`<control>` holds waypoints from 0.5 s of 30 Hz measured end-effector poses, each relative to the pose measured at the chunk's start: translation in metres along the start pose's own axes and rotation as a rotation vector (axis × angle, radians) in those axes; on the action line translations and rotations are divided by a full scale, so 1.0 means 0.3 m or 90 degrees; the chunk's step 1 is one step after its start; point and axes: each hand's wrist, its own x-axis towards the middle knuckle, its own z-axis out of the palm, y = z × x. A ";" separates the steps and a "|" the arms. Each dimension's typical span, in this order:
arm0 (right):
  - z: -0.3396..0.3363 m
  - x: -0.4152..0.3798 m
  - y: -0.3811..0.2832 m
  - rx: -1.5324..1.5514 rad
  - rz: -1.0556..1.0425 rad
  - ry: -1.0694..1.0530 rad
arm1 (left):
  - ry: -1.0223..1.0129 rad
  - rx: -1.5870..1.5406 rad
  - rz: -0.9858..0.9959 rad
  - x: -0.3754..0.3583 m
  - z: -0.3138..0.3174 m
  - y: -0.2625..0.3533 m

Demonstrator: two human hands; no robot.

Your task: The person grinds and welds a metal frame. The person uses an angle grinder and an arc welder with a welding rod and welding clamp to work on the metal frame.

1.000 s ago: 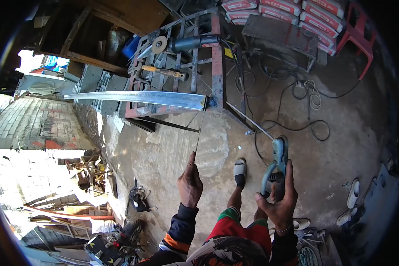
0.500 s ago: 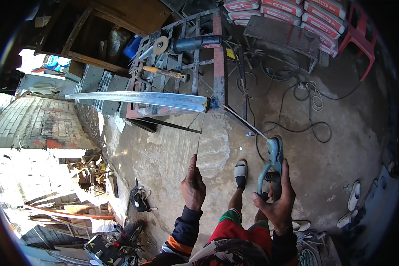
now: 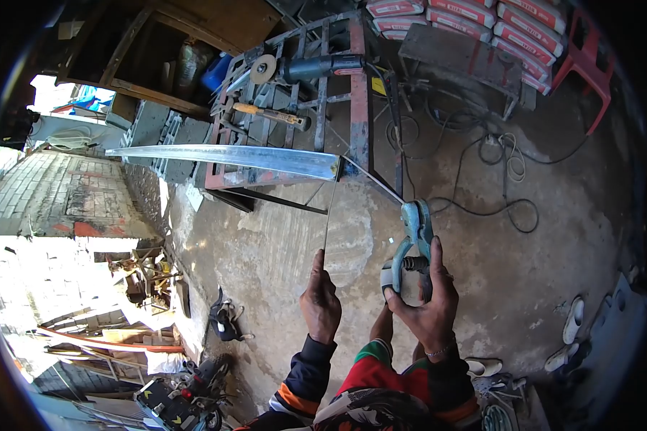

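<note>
Left hand (image 3: 320, 307) forward on thin rod (image 3: 327, 226), right hand (image 3: 431, 305) around electrode holder (image 3: 414, 224)

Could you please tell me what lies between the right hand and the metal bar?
The head view shows a clamp and its thin rod between the right hand and the metal bar.

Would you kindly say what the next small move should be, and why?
I would probably let the right hand ease the clamped rod toward the near end of the metal bar: the teal holder grips that rod with its tip close by, and the left hand points a thin rod at the same end. Whether either tip touches is unclear.
</note>
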 end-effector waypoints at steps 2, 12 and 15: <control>0.008 0.002 0.003 -0.048 -0.021 0.002 | -0.001 -0.028 -0.009 -0.002 0.000 -0.006; 0.011 0.016 -0.004 -0.070 -0.004 -0.011 | -0.005 -0.104 -0.019 0.000 0.004 -0.004; 0.006 0.017 -0.007 -0.071 -0.016 -0.006 | -0.003 -0.118 -0.021 -0.001 0.006 -0.005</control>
